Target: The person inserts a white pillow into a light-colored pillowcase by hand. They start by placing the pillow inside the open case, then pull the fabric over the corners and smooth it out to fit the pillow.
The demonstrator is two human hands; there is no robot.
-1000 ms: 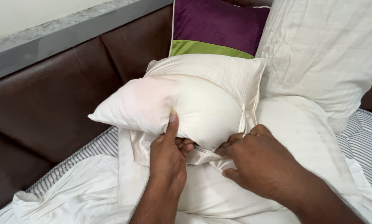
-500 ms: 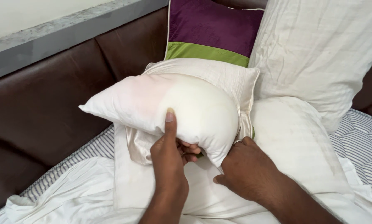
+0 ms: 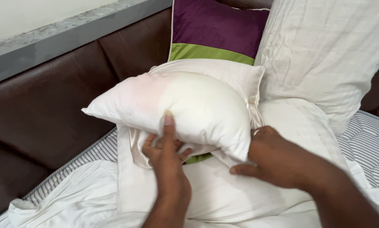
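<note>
Left hand [image 3: 166,162]: grip pinched the cream cover [image 3: 134,145] under the pillow insert [image 3: 189,109], thumb bracing it.
Right hand [image 3: 274,158]: grip clenched the insert's corner, steadying it.

Bedroom, striped mattress [image 3: 367,139], brown padded headboard [image 3: 41,122], pillows [image 3: 324,55]

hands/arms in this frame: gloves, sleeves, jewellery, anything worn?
Both are bare: no gloves, and no sleeve shows on either forearm up to the frame edge. The right hand wears a plain silver-coloured ring on one finger. The left hand shows no ring or watch, with short, unpainted nails.
</note>
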